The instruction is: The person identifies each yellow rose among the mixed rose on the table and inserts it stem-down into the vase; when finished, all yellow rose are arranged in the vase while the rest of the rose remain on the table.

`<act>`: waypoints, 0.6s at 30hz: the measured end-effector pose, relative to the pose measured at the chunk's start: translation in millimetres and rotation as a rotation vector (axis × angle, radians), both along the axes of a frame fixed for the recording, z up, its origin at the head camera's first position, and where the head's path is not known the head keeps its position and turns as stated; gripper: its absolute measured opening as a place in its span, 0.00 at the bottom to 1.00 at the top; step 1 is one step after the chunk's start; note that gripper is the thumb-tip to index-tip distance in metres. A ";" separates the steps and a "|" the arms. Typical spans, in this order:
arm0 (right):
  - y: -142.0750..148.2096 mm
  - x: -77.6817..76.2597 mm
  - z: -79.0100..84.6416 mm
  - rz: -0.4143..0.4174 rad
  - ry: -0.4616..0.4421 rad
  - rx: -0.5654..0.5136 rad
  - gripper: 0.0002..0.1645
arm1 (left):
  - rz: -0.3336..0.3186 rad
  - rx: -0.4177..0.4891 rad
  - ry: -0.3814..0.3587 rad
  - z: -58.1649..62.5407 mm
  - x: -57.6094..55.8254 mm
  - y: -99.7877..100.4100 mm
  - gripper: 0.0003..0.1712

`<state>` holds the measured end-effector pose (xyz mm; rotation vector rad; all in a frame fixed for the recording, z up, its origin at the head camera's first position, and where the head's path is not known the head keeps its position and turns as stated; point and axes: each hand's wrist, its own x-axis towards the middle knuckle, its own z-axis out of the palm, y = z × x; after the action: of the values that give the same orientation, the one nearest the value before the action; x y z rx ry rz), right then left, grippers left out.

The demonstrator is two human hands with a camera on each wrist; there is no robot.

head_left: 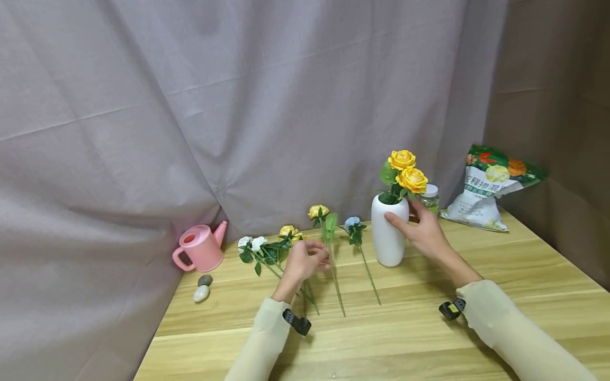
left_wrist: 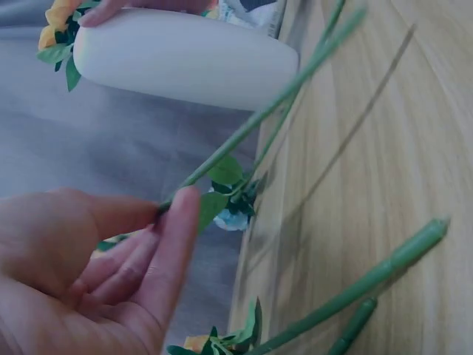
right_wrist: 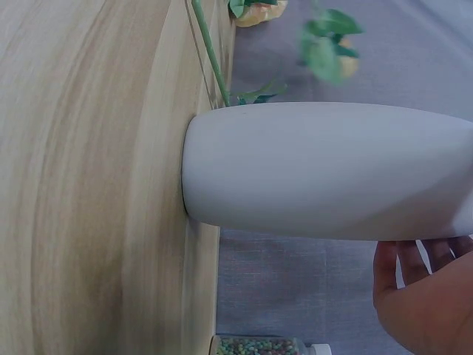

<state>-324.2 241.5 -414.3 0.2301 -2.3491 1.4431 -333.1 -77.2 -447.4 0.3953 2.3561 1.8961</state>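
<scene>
My left hand (head_left: pixel 305 262) pinches the green stem (left_wrist: pixel 259 118) of a yellow artificial rose (head_left: pixel 319 211) between thumb and fingertips. In the left wrist view that stem is raised off the table, its shadow on the wood. My right hand (head_left: pixel 425 233) grips the white vase (head_left: pixel 388 241) near its rim, with the thumb on the front and the fingers round the far side. The vase stands upright and bears two yellow roses (head_left: pixel 412 180). A blue rose (head_left: pixel 352 222) lies between the left hand and the vase. White roses (head_left: pixel 259 243) and other yellow roses (head_left: pixel 288 230) lie left of the hand.
A pink watering can (head_left: pixel 202 248) stands at the left edge, with a grey stone (head_left: pixel 205 280) and a white stone (head_left: pixel 201 293) before it. Behind the right hand are a lidded jar (head_left: pixel 430 197) of coloured grains and a printed bag (head_left: pixel 481 193). A grey curtain (head_left: pixel 286 106) hangs behind the table.
</scene>
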 end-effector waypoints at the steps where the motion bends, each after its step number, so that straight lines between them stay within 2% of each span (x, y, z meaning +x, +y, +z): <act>1: -0.6 -0.1 -0.2 -0.001 0.003 -0.002 0.42 | 0.000 0.026 0.025 1.0 -1.1 0.2 0.14; 5: -1.7 -0.4 -2.5 0.000 0.014 0.002 0.41 | 0.007 0.089 0.138 6.5 -3.0 2.6 0.14; 10: -1.8 0.7 -4.6 -0.005 0.005 -0.003 0.42 | 0.050 0.151 0.245 17.9 -4.3 9.7 0.14; 14: -1.3 1.2 -4.1 -0.006 0.008 -0.002 0.43 | 0.099 0.226 0.326 35.9 -7.2 17.8 0.14; 18: -0.5 0.2 -3.2 -0.010 0.019 0.003 0.42 | 0.145 0.336 0.404 60.5 -9.4 26.6 0.15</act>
<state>-324.0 241.0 -417.5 0.2315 -2.3339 1.4266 -342.5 -50.6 -386.9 0.7130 2.3379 2.4978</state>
